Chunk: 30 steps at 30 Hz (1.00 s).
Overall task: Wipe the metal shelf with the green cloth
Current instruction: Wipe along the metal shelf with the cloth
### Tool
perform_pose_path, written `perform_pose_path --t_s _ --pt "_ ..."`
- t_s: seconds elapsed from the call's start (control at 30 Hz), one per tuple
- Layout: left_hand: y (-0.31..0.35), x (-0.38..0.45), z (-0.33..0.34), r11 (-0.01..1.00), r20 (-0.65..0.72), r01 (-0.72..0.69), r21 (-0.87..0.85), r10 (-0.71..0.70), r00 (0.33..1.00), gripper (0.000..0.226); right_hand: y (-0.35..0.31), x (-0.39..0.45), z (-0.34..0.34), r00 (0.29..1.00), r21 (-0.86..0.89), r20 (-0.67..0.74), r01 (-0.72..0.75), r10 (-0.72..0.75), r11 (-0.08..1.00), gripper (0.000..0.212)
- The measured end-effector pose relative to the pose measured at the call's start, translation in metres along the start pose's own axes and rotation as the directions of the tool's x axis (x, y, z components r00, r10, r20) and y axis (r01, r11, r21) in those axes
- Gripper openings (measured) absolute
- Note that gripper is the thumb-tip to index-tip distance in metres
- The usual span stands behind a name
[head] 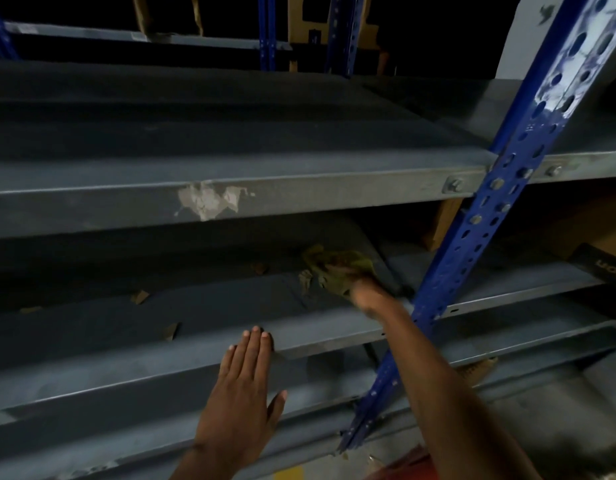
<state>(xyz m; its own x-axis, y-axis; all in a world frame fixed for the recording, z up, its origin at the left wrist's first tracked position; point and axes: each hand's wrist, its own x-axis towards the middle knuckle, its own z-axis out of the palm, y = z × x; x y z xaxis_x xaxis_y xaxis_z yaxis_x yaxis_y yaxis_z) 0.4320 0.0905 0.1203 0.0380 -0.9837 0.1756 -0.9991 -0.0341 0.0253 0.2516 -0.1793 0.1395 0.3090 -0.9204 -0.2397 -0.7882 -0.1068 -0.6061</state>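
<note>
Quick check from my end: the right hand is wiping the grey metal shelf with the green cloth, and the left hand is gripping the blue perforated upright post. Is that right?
Not quite. In the head view the left hand is not on the blue perforated upright post; it rests flat, fingers straight, on the front edge of the grey metal shelf. The rest stands: the right hand holds the green cloth against the shelf.
</note>
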Motion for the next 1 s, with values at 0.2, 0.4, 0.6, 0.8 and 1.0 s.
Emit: perform_pose_path --t_s 0.2,0.4,0.6,0.8,1.0 --pt "0.001 0.000 0.004 1.000 0.002 0.008 -0.001 -0.008 1.000 0.087 -0.018 -0.004 -0.025 0.933 -0.032 -0.176 0.313 -0.313 0.949 0.042" --pt "0.000 -0.001 0.002 1.000 -0.018 -0.005 -0.004 0.004 1.000 0.088 -0.026 -0.009 -0.037 0.940 -0.181 -0.030 0.328 -0.339 0.927 0.040" --pt "0.000 0.000 0.003 1.000 0.006 -0.003 0.004 0.002 1.000 0.088 -0.015 -0.023 -0.030 0.971 -0.179 -0.065 0.214 -0.229 0.960 0.044" --pt "0.001 0.001 0.003 1.000 -0.014 -0.003 0.011 0.003 1.000 0.088 -0.017 -0.027 -0.017 0.936 -0.147 -0.023 0.343 -0.350 0.928 0.054" --pt "-0.006 -0.001 0.001 0.999 -0.015 -0.025 -0.037 0.025 1.000 0.092 -0.024 -0.065 -0.009 0.890 -0.231 0.107 0.456 -0.443 0.860 0.062"
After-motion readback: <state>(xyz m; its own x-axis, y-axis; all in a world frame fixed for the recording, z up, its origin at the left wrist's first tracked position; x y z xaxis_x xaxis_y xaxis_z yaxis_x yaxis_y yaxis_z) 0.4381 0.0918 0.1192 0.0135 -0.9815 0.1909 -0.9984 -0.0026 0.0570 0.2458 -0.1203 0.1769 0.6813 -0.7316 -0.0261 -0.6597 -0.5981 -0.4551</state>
